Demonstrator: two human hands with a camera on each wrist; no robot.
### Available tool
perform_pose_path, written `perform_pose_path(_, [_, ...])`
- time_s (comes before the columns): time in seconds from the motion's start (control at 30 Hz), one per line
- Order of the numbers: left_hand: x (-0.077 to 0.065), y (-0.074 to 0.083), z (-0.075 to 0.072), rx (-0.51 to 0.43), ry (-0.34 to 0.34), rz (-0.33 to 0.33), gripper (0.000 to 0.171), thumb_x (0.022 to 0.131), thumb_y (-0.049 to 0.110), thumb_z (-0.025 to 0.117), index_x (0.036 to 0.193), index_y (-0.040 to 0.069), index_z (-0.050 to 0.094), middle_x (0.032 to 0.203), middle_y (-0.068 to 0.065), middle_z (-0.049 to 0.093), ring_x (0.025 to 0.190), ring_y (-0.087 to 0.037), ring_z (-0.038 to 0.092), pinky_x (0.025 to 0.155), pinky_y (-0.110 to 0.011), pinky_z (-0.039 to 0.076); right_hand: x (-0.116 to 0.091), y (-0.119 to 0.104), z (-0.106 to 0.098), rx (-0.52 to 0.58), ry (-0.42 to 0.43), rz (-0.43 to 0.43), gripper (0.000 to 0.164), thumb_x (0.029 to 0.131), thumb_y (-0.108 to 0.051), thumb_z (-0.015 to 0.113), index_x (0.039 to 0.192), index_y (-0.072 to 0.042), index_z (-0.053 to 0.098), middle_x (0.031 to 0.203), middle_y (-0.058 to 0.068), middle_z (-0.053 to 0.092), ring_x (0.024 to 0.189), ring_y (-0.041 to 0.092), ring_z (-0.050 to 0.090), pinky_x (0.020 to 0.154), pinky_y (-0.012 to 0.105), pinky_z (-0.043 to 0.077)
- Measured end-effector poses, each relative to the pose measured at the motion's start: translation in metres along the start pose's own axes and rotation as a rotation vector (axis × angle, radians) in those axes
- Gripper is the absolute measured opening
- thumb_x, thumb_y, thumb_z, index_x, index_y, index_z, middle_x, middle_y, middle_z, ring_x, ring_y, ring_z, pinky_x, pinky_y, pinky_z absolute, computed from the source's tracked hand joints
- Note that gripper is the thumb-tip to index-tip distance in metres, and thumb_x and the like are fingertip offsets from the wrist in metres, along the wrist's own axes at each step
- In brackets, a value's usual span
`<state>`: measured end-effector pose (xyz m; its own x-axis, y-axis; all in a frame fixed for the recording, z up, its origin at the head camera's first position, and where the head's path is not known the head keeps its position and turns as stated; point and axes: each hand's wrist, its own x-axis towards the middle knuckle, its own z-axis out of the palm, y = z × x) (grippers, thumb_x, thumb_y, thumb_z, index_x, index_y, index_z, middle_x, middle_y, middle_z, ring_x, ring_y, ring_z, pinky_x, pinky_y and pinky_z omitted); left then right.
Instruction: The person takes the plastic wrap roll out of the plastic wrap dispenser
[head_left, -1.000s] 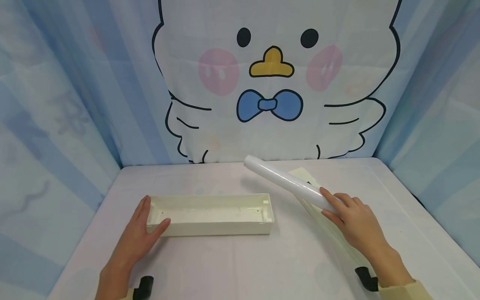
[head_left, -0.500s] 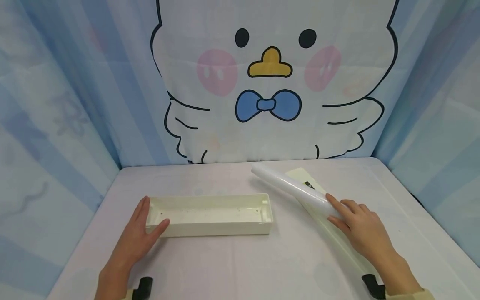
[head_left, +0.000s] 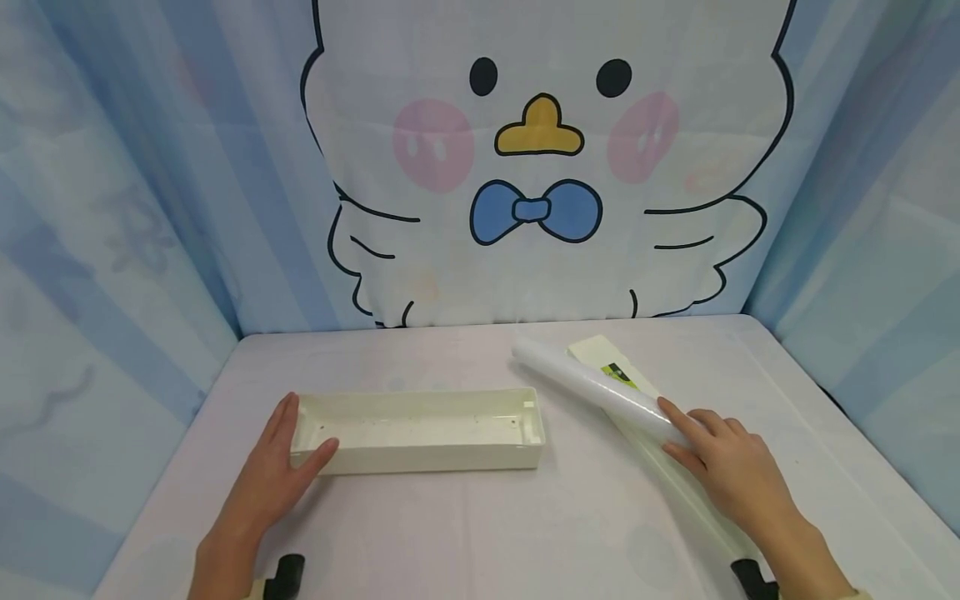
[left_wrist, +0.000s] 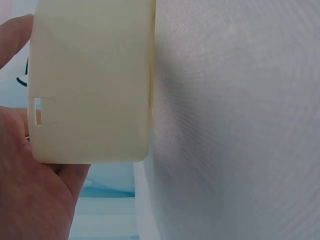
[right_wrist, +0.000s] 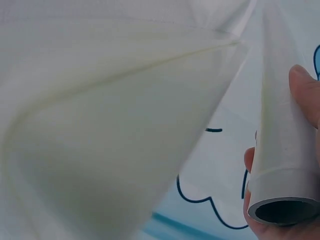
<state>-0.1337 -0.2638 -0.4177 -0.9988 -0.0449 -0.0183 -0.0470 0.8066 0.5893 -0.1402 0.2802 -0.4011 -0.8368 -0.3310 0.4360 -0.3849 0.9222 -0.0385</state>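
Observation:
My left hand (head_left: 266, 475) grips the left end of a long cream plastic box (head_left: 420, 458), thumb on the near rim and fingers round the far side. That box stands open-topped on the table, with small holes in its floor; its end wall (left_wrist: 95, 75) fills much of the left wrist view. In my right hand (head_left: 731, 471) is a shiny white roll of cling film (head_left: 592, 387), held near its closer end and slanting away to the left. The roll's hollow core (right_wrist: 285, 211) faces the right wrist camera. Under the roll lies a long pale lid-like strip (head_left: 675, 483) with a green-black label.
A white cloth (head_left: 465, 533) covers the table. Behind it hangs a curtain (head_left: 555, 267) printed with a cartoon bird, and blue-striped curtains (head_left: 112, 292) close off both sides. Black wrist mounts (head_left: 285, 577) sit on the forearms.
My right hand has shifted right and towards me with the roll, whose far end has come lower. More of the strip's label now shows. The left hand and the box stay put.

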Motion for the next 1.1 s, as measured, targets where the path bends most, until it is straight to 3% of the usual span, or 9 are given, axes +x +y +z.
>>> perform_pose_path(0.6, [0.000,-0.001,0.000,-0.008,0.003,0.016,0.104,0.098,0.053,0.060,0.158,-0.006,0.000,0.164,-0.030,0.002,0.148,-0.051,0.010,0.113,-0.069,0.016,-0.007,-0.004,-0.009,-0.030,-0.092,0.065,0.057,0.087,-0.024,0.078,0.140,-0.016,0.057,0.109,0.017,0.064,0.088,0.040,0.061,0.065,0.057,0.050])
perform_pose_path(0.83, [-0.001,-0.001,0.000,-0.011,0.002,0.020,0.103,0.098,0.053,0.060,0.158,-0.006,0.000,0.164,-0.030,0.002,0.148,-0.051,0.010,0.113,-0.069,0.016,-0.007,-0.012,-0.011,-0.034,-0.201,0.142,0.057,0.091,-0.027,0.075,0.143,-0.016,0.055,0.111,0.019,0.063,0.089,0.041,0.060,0.068,0.059,0.051])
perform_pose_path(1.1, [0.001,0.000,0.001,0.000,0.000,0.012,0.104,0.098,0.054,0.059,0.158,-0.005,-0.001,0.164,-0.030,0.002,0.147,-0.051,0.010,0.113,-0.069,0.016,-0.008,-0.022,-0.016,-0.030,-0.248,0.131,0.061,0.089,-0.022,0.078,0.144,-0.011,0.055,0.109,0.019,0.063,0.082,0.037,0.061,0.063,0.056,0.052])
